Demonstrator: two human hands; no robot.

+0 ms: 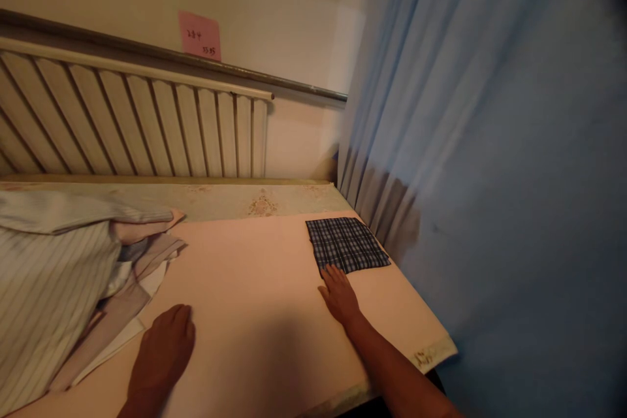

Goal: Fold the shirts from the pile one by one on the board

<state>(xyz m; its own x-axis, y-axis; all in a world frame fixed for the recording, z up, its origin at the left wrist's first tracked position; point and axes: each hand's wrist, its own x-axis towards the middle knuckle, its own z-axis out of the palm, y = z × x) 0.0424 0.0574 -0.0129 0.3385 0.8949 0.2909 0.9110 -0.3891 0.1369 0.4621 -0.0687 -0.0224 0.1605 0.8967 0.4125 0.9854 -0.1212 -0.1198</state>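
Right hand [339,295] open, fingertips at near-left corner of plaid cloth [347,241], nothing gripped; flat, light pressure should avoid creases. Left hand [166,345] curled; can't tell if holding anything.

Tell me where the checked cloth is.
In the head view, the checked cloth lies centre-right by the blue curtain, the right hand at its near edge.

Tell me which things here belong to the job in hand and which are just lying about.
Seemingly in use:
dark plaid cloth, with the right hand at its near edge
pink sheet beneath it

Probably just around:
heaped clothes, beside the left hand
radiator
pink note
blue curtain
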